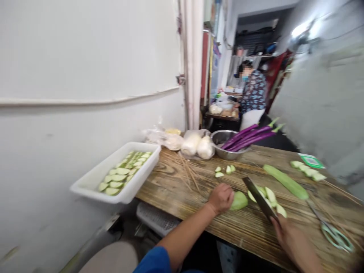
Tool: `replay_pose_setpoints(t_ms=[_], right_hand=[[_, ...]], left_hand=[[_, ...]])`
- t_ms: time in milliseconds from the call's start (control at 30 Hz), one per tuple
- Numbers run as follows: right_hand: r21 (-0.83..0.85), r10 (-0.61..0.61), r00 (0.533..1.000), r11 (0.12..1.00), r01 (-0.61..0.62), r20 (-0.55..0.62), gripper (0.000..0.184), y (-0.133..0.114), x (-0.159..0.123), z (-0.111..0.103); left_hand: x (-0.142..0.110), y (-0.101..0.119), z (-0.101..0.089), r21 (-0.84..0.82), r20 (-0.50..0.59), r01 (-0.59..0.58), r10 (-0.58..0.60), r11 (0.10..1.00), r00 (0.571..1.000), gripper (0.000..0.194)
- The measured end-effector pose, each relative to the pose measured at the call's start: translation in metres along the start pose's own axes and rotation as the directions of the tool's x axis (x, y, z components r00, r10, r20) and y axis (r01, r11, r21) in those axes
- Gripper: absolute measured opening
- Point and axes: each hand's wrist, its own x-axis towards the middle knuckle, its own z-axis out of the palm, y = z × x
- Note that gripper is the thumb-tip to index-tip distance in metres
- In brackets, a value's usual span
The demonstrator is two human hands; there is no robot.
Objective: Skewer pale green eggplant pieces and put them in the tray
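Note:
My left hand (pixel 221 198) is closed round the end of a pale green peeled gourd (pixel 239 201) lying on the wooden table. In my right hand (pixel 284 227) is a kitchen knife (pixel 260 199), its dark blade slanting up and left, a little right of the gourd's cut end. Several cut slices (pixel 270 195) lie beside and partly behind the blade. A few small pieces (pixel 228 169) sit farther back. To the right rests another long green gourd (pixel 286 182), uncut. My right fingers are partly hidden by the hand itself.
A white tub (pixel 139 180) of green slices stands left. Behind are bagged white vegetables (pixel 196 146) and a metal bowl (pixel 224 151) with purple eggplants (pixel 247 137). Scissors (pixel 334 231), skewered pieces (pixel 308 170) and thin sticks (pixel 189 170) lie about. A person (pixel 253 91) stands farther back.

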Motion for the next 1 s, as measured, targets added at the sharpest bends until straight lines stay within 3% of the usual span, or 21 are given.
replay_pose_setpoints(t_ms=[133, 467, 1000], right_hand=[[-0.067, 0.074, 0.985, 0.996, -0.064, 0.153, 0.03, -0.016, -0.002, -0.003], [-0.125, 0.251, 0.921, 0.967, -0.223, 0.297, 0.027, -0.035, 0.003, -0.023], [-0.095, 0.274, 0.91, 0.962, -0.258, 0.31, 0.028, -0.036, 0.002, -0.022]], left_hand=[[-0.004, -0.002, 0.0, -0.03, -0.017, 0.048, -0.049, 0.998, 0.999, 0.026], [-0.009, -0.006, -0.002, 0.008, 0.093, 0.008, -0.009, 1.0, 0.996, 0.022], [-0.009, -0.007, -0.004, 0.022, 0.107, -0.033, 0.031, 0.999, 0.994, 0.021]])
